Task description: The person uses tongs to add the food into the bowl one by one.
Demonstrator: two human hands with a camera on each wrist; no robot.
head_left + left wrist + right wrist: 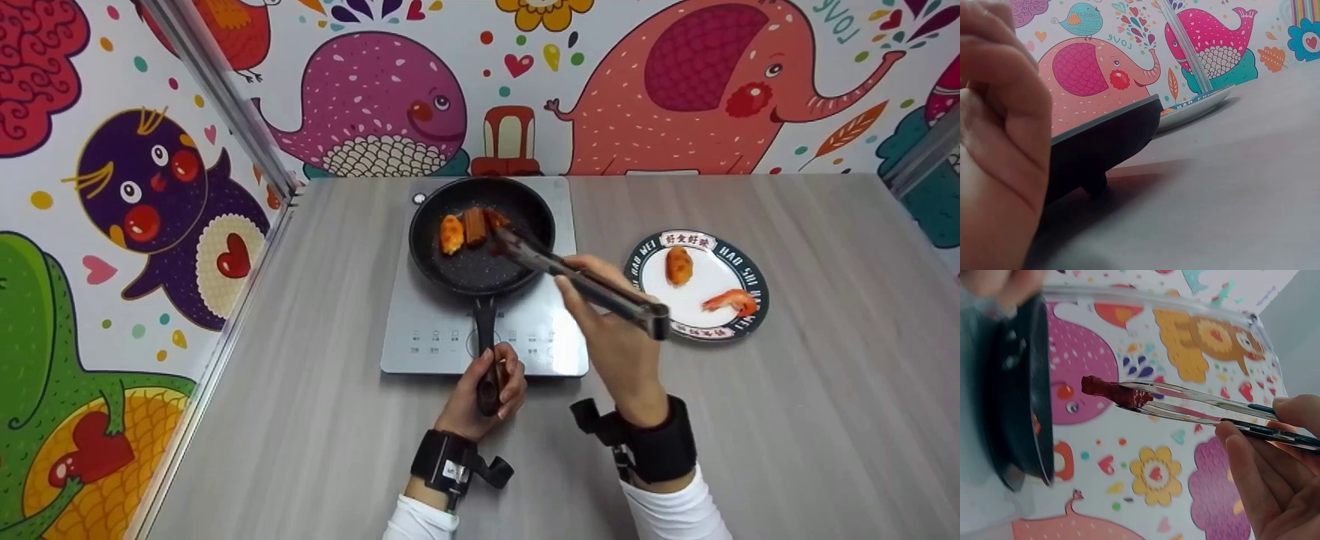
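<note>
My left hand (466,405) grips the black handle (486,322) of a frying pan (480,274). In my right hand (621,349) I hold metal tongs with dark grips (592,286). In the right wrist view, the tongs (1185,396) pinch a dark red piece of food (1109,389), apparently meat, in the air beside the pan's rim (1041,399). From the head view the tong tips are over the pan's right half. Inside the pan lie an orange-brown piece like a chicken wing (451,235) and a reddish-brown scored block (474,226), side by side.
Under the pan sits a silver induction cooker (420,345). To its right, a dark-rimmed plate (759,289) bears a browned wing-like piece (679,265) and a shrimp (731,301). Cartoon-printed walls (517,97) border the grey table (315,420) at the back and left.
</note>
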